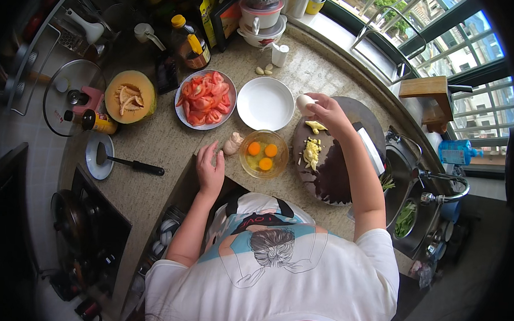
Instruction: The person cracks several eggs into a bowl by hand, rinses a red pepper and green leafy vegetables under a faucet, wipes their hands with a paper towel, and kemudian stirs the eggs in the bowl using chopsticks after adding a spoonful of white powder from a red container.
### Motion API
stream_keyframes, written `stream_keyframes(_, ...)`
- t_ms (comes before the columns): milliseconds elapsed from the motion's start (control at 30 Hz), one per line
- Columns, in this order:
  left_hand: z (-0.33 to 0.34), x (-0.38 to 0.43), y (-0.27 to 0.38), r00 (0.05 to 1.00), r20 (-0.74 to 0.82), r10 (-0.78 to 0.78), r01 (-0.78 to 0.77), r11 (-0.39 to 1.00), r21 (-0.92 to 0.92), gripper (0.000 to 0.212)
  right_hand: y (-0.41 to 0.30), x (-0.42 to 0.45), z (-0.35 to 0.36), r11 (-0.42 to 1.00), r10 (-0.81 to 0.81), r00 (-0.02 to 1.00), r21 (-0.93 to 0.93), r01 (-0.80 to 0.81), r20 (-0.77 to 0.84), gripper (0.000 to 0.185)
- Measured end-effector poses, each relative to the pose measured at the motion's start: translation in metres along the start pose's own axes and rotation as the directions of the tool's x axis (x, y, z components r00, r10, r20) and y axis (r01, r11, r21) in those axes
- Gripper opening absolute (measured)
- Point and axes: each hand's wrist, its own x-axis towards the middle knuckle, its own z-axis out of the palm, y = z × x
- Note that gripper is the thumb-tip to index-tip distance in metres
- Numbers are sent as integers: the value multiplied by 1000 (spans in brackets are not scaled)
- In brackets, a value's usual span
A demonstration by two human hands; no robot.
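My right hand (326,112) holds a whitish egg (304,105) by its fingertips, above the upper left edge of a dark round cutting board (338,172). My left hand (210,166) rests at the counter's front edge with its fingers apart and nothing in them, just left of some crumpled eggshells (233,143). Beside the shells stands a glass bowl (263,154) with three egg yolks in clear whites. An empty white plate (265,104) lies behind that bowl. To its left is a plate of cut tomato wedges (205,99). Chopped garlic or ginger (312,153) lies on the board.
A cleaver (370,151) lies on the board's right side. Farther right is the sink (404,180) with a faucet and greens. On the left are a halved melon (130,97), a sauce bottle (193,46) and a black-handled utensil on a small dish (100,164). Garlic cloves (264,69) lie behind the white plate.
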Motion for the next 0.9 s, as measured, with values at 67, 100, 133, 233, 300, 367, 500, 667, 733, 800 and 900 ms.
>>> stream_keyframes(67,1,12,20,999,45,-27,33,990,-135,30,-4,-14,13,989,76,991,115,-89,113,38)
stream_keyframes(100,3,19,31,996,84,-39,61,959,-275,30,-4,-21,19,961,127,966,211,-176,226,36)
stream_keyframes(133,8,26,38,987,152,-44,103,909,-404,32,-2,-25,28,949,135,946,238,-209,293,34)
stream_keyframes(233,19,42,61,914,405,14,291,673,-680,39,12,-36,49,889,178,909,334,-312,376,39)
stream_keyframes(300,16,47,75,866,498,50,362,625,-692,46,22,-42,61,880,176,900,347,-325,398,40)
stream_keyframes(367,16,46,79,773,615,153,435,577,-691,49,27,-46,71,872,171,893,358,-333,416,41)
stream_keyframes(500,19,38,66,784,619,51,449,643,-621,42,30,-55,85,873,207,883,329,-361,421,40)
stream_keyframes(667,25,26,57,842,540,-15,418,650,-635,37,45,-62,97,922,119,926,305,-237,359,41)
stream_keyframes(733,27,22,55,862,506,-39,407,650,-642,36,51,-66,100,963,-1,953,256,-81,303,45)
stream_keyframes(800,28,20,54,850,522,-65,407,710,-575,40,53,-67,102,969,-21,961,241,-48,276,44)
stream_keyframes(900,31,14,56,878,476,-55,363,725,-586,40,56,-67,106,976,-58,969,216,4,241,42)
